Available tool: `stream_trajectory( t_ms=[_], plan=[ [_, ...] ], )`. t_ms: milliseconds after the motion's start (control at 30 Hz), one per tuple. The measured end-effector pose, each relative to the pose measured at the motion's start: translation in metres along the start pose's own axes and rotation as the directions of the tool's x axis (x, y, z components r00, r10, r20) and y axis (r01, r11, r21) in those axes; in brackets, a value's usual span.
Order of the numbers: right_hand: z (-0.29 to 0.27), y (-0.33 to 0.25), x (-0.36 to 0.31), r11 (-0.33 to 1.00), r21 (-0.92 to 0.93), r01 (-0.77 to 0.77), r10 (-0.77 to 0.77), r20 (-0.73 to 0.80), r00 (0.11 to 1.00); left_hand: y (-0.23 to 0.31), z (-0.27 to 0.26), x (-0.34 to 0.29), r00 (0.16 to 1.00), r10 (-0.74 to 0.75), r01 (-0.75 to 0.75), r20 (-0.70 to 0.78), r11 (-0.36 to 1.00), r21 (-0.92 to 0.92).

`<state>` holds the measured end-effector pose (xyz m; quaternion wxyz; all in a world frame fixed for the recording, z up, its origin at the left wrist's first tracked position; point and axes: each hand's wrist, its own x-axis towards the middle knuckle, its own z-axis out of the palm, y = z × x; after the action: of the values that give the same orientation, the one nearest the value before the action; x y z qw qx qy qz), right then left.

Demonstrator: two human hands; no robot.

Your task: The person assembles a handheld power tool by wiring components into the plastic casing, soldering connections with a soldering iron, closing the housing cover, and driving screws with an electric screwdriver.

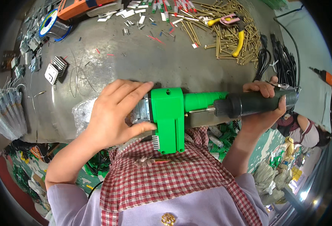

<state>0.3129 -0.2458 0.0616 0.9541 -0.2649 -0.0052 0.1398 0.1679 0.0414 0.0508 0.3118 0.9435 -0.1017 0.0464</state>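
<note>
A bright green plastic tool housing [168,120] lies at the table's near edge, in front of my body. From its right side a round green handle [200,99] sticks out. My left hand [113,113] grips the housing's left end, thumb and fingers around a grey part there that is mostly hidden. My right hand [259,122] is wrapped around a black electric screwdriver [249,104] held level. The screwdriver's thin bit [200,111] points left, its tip at the housing's right side beside the handle; whether it sits on a screw is too small to tell.
Brass-coloured rods [226,43] and yellow-handled pliers [240,43] lie at the far right. A solder spool [55,27], a finned heat sink [56,69] and plastic-wrapped pieces [7,113] are on the left. Black cables [284,56] lie right; another person [305,130] is beyond.
</note>
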Motion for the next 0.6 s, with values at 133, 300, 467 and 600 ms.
stream_trajectory(
  t_ms=[133, 300, 467, 600],
  plan=[
    [0.002, 0.004, -0.011, 0.997, 0.079, -0.012, 0.013, -0.015, 1.0, 0.006, 0.0, 0.003, 1.0, -0.023, 0.023, -0.005, 1.0, 0.004],
    [-0.004, 0.009, -0.018, 0.998, 0.061, 0.017, -0.017, 0.001, 1.0, 0.008, 0.001, 0.004, 0.999, -0.024, 0.023, 0.023, 0.999, 0.024],
    [-0.004, 0.023, -0.022, 0.982, 0.145, 0.122, -0.123, -0.006, 0.992, 0.009, 0.001, 0.004, 0.998, -0.038, 0.038, 0.047, 0.999, -0.002],
    [-0.005, 0.027, -0.02, 0.969, 0.197, 0.15, -0.157, 0.021, 0.987, 0.009, 0.002, 0.005, 0.998, -0.052, 0.053, 0.034, 0.998, -0.02]
  ],
)
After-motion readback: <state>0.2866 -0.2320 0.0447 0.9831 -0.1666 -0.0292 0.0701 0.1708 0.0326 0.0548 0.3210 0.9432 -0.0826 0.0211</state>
